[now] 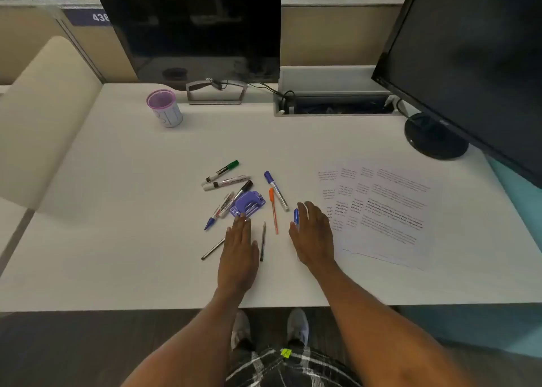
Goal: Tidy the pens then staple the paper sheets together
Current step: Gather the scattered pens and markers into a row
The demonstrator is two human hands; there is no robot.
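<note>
Almost nothing of the task looks done. The pens lie scattered mid-table: a green-capped marker (222, 170) at twelve o'clock of the cluster, two white markers (226, 182) just below it, a black-capped marker (242, 190) and two more markers (220, 210) running toward seven o'clock, a blue-capped marker (275, 191) and an orange pen (273, 210) at three o'clock, and two dark pencils (263, 241) nearest the person. The purple stapler (247, 203) sits among them, touching the markers. The purple cup (164, 108), at eleven o'clock on the table (117, 210), appears empty.

The left hand (238, 254) lies flat, fingers together, fingertips reaching the stapler's near edge. The right hand (313, 237) lies palm-down with a small blue pen (296, 216) against its thumb side; whether it pinches it I cannot tell. The paper sheets (381, 208) are fanned out loose at three o'clock, unstapled. Gathering and stapling both remain.
</note>
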